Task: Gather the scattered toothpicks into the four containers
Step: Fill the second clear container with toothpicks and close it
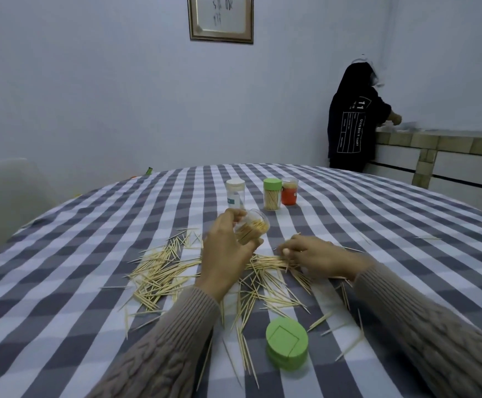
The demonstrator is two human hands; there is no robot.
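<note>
Pale wooden toothpicks [162, 271] lie strewn across the grey-and-white checked desk [377, 214], thin, pointed, the thickest drift at nine o'clock from the hands. The right hand [314, 254] is nearer, fingers pinching a small bunch lying roughly three-to-nine. At ten o'clock from it, the left hand [228, 248] grips a clear plastic toothpick jar [252, 228], part-full, mouth tipped rightward. Next, I'd guess, that bunch goes in.
</note>
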